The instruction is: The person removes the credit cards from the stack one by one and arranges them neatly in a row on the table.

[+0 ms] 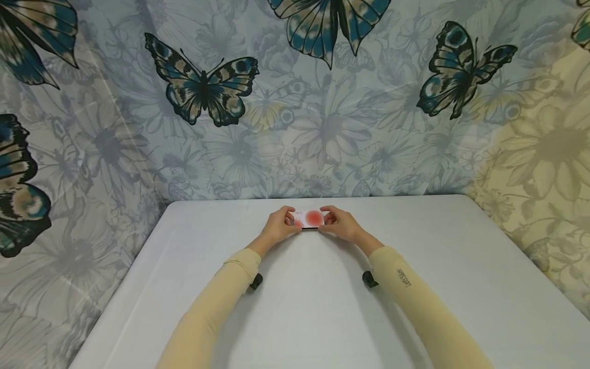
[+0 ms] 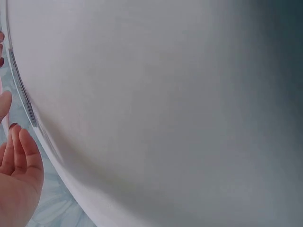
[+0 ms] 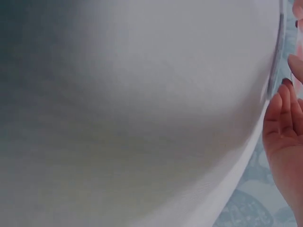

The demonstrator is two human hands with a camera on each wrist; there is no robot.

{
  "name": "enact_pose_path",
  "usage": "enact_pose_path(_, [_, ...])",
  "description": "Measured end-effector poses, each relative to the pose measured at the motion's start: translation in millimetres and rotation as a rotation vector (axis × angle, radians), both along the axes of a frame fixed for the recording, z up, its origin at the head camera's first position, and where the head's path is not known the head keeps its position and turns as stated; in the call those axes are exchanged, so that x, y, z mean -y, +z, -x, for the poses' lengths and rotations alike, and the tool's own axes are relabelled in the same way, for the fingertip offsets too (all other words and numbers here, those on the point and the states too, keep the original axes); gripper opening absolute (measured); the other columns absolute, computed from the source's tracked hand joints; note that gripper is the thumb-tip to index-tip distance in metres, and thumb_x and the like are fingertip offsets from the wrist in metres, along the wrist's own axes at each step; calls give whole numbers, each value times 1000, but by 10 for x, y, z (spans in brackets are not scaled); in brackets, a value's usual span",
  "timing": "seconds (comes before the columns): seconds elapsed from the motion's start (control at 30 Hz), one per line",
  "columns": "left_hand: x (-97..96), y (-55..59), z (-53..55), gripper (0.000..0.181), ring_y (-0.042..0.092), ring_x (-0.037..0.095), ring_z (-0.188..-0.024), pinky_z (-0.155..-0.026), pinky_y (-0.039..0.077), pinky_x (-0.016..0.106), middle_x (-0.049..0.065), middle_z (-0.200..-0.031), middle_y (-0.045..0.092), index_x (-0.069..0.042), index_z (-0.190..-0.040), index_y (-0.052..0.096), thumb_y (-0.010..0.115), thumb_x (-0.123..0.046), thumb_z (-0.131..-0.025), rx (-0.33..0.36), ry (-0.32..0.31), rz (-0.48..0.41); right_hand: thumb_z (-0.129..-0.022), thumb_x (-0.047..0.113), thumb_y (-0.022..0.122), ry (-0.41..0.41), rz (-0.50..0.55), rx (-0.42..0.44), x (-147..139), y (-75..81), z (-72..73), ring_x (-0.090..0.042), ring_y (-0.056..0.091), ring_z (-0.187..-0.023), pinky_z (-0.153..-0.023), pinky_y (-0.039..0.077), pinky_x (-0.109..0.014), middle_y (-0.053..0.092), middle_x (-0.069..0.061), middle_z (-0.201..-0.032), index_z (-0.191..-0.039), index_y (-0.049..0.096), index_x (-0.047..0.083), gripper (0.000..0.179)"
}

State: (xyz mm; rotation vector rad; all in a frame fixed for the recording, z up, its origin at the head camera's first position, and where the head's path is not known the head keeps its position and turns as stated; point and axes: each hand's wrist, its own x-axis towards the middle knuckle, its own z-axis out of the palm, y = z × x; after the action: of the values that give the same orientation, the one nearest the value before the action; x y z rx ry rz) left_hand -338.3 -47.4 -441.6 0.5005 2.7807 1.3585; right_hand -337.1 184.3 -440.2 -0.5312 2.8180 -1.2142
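At the far side of the table, both hands hold a small white rectangular thing with red-pink round prints (image 1: 314, 218), one hand at each end. It may be a card or a flat box; its kind is unclear. My left hand (image 1: 278, 225) pinches its left end between thumb and fingers. The right hand (image 1: 342, 224) does the same at the right end. A thin dark strip (image 1: 310, 228) shows along its lower edge. In the left wrist view a ridged dark strip (image 2: 22, 87) lies at the table's edge, beside the left hand (image 2: 21, 175). The right wrist view shows the right hand (image 3: 286, 137) near a similar strip (image 3: 276, 59).
A white-covered table (image 1: 318, 307) spreads beneath both arms, its far edge just beyond the hands. Behind it hangs a floral backdrop with butterflies (image 1: 205, 92). Dark wrist devices (image 1: 370, 279) show under the pale yellow sleeves (image 1: 415, 297).
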Motion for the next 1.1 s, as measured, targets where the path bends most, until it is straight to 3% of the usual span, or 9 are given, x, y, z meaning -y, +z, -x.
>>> enact_pose_path(0.3, [89,40,-120,56,57,17,-82,-74,48,28,5,-95,62,-3,-129,53,80,-9,-81,-63,15,-41,-85,10,76,36,63,-62,47,29,-91,-20,57,-87,-76,50,-34,63,-8,-98,-137,48,3,60])
enact_pose_path(0.67, [241,45,-272,56,58,17,-82,-71,48,26,4,-91,62,-2,-127,54,81,-9,-79,-152,3,-55,-82,4,77,73,125,-114,133,68,-233,-23,60,-87,-75,51,-33,64,-9,-97,-135,51,4,59])
enact_pose_path(1.1, [476,105,-605,56,58,17,-80,-69,50,25,2,-90,62,-1,-127,56,82,-7,-78,-166,-3,-101,-81,3,78,128,166,-125,298,103,-506,-21,60,-86,-75,52,-26,65,-7,-97,-134,52,4,59])
